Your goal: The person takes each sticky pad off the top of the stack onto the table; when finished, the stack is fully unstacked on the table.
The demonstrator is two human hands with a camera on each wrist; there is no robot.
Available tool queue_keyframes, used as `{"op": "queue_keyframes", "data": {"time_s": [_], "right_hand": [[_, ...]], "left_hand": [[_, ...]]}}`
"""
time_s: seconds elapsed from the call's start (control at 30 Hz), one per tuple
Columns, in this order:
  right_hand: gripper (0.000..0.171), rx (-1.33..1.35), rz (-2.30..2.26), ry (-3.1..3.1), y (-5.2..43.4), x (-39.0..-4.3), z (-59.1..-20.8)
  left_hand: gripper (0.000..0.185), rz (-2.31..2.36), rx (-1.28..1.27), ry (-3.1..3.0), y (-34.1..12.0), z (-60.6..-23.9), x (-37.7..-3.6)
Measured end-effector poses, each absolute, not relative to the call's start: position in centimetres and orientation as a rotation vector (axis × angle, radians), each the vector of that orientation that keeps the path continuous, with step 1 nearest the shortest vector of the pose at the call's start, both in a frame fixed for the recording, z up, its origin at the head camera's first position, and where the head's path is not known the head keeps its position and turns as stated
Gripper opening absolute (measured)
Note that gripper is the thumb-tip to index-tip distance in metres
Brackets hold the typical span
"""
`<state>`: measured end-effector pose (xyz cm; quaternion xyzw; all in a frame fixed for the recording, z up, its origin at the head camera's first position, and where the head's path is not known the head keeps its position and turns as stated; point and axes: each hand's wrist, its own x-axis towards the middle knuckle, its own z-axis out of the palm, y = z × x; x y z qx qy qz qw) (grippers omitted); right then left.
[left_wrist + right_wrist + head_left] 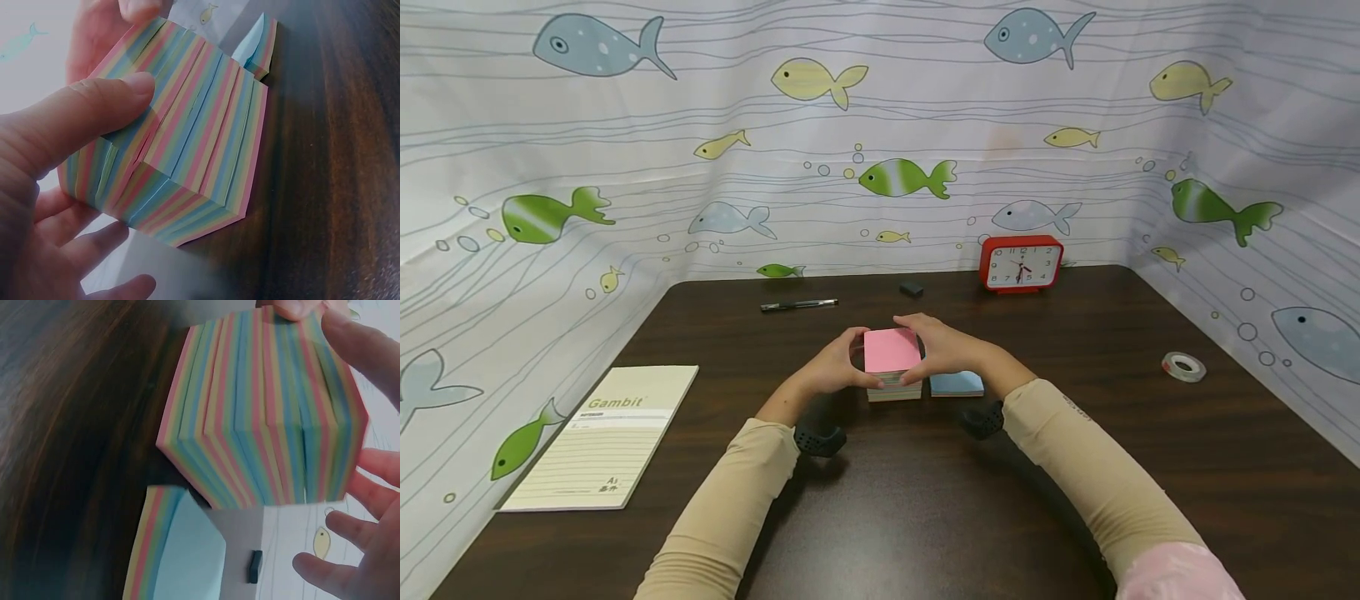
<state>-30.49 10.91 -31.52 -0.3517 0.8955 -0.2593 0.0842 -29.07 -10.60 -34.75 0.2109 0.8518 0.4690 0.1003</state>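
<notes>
The block of sticky notes stands mid-bench, gripped at its sides by the curled fingers of the left hand and right hand; likely light but loose-layered, so squeeze opposite striped faces; the notebook reads "Gambit"; the clock shows numerals.

Dark wood table enclosed by fish-print curtain. Gambit notepad placed near left edge. Pen, small black eraser, red clock lined along back. Tape roll set at right.
</notes>
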Motion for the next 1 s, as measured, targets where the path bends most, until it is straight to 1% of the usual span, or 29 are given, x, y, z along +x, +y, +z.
{"op": "queue_keyframes", "data": {"time_s": [0.27,0.47,0.73,1.0], "right_hand": [[0.093,-1.025,-0.793,2.616,9.7,-30.8,-32.1],[0.091,-1.002,-0.767,2.634,9.6,-30.9,-32.1],[0.092,-0.998,-0.749,2.681,10.0,-30.8,-31.9],[0.093,-0.934,-0.77,2.72,11.5,-30.8,-32.1]], "left_hand": [[0.086,1.383,0.633,2.546,-10.5,-35.2,-29.1],[0.087,1.386,0.608,2.546,-10.5,-35.2,-29.1],[0.087,1.36,0.672,2.562,-10.5,-34.9,-29.0],[0.087,1.35,0.556,2.561,-10.3,-34.9,-29.2]]}}
